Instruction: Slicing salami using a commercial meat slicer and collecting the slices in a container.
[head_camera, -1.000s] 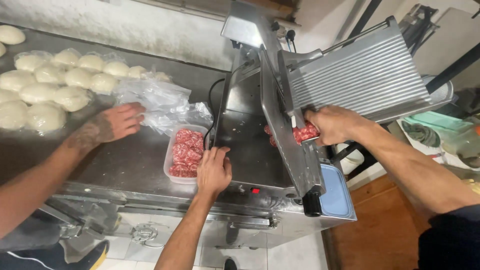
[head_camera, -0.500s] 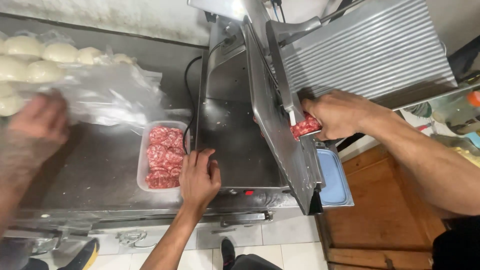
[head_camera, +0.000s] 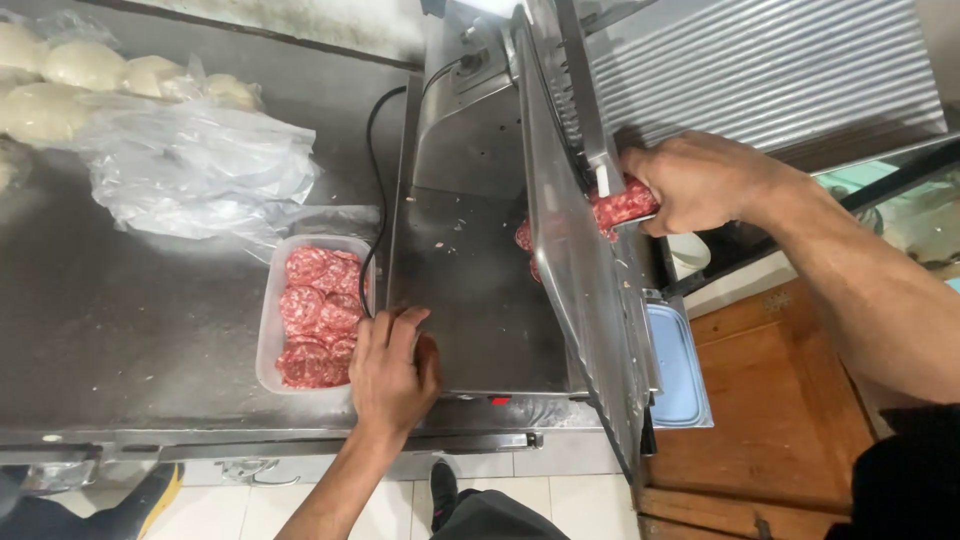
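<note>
Salami chunk (head_camera: 625, 203), red and flecked white, clamped in the right hand (head_camera: 700, 180) against the slicer's upright blade guard (head_camera: 575, 260), well up on the right side of the machine. Nearest the camera, though: left hand (head_camera: 392, 372) lying flat at the front edge of the slicer's receiving plate (head_camera: 470, 290), fingers (head_camera: 385, 330) loosely spread and lightly bent, gripping nothing, probably parked there to catch slices as they drop. Just left of that hand, touching the machine's base, a clear rectangular plastic tray (head_camera: 268, 330) lined with overlapping round red slices (head_camera: 315, 315), likely kept close so each cut piece travels a short way. Black power cord (head_camera: 372, 190) looping down between tray and machine. To the right of the guard, a pale blue flat lid or tray (head_camera: 675, 365) set low beside the wooden cabinet (head_camera: 770, 400). Further up, right-hand fingers curled tight round the meat, pressing it toward the blade; a couple of fresh slices (head_camera: 527, 240) showing behind the guard. Beyond, on the steel counter (head_camera: 130, 320), a crumpled clear plastic sheet (head_camera: 195, 170), unprinted, partly draped over pale dough balls (head_camera: 70, 75) ranged along the back, presumably against drying. Ribbed metal carriage (head_camera: 760, 70) at far right. No labels or signs legible anywhere.
</note>
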